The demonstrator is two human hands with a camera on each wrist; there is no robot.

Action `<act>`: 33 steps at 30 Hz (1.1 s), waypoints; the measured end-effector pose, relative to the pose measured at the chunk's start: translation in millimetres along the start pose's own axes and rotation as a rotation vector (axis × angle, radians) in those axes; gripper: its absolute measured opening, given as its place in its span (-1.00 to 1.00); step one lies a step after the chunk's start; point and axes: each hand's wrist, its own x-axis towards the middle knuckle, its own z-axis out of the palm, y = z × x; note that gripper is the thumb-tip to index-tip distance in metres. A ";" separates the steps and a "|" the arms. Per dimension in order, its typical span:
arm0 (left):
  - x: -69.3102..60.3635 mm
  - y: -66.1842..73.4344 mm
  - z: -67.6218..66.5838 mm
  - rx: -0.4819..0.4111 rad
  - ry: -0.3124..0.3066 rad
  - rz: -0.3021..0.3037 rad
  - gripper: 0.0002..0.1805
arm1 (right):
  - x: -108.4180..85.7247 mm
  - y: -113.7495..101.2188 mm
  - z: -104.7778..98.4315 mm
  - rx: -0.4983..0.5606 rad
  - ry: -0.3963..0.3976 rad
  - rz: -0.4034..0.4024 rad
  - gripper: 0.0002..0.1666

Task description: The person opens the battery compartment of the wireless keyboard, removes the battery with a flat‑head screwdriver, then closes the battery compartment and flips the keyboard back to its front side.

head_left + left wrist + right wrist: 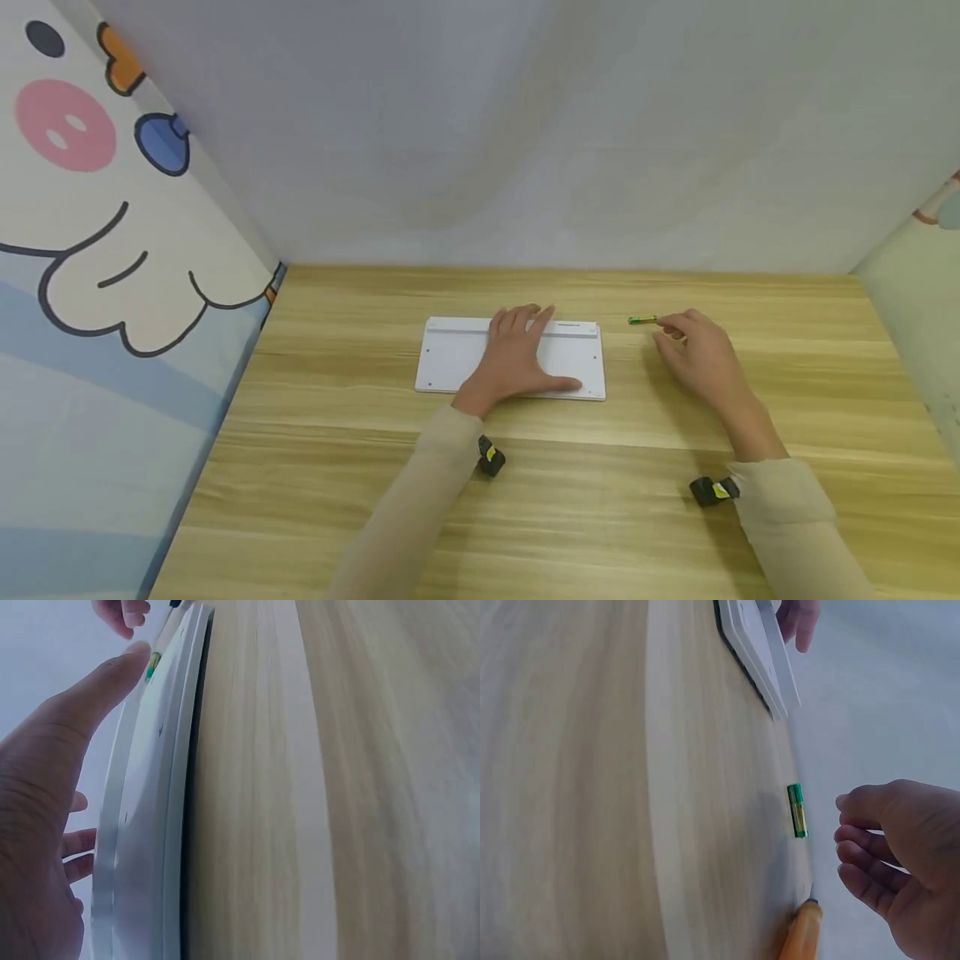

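A white keyboard (453,360) lies underside up on the wooden table, its raised bar along the far edge. My left hand (513,360) rests across it with the fingers spread over the bar and the thumb stretched to the right. To the right of the keyboard lie green-and-gold batteries (798,811), seemingly two side by side. Just beside them hovers my right hand (703,357), fingers loosely curled; in the right wrist view a gap shows between fingertips and batteries, and nothing is held. An orange-handled screwdriver (802,931) lies below the batteries in that view; the hand hides it from the head camera.
Behind the wooden table (585,500) stands a pale wall (525,150). A cartoon-printed panel (112,275) borders the left side, and a light green panel (922,317) the right. Each sleeve cuff carries a small black camera (491,458).
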 end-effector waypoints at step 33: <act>26.4 45.2 2.5 0.266 -0.110 0.123 0.47 | -26.8 33.3 -17.5 -0.064 -0.027 0.214 -0.66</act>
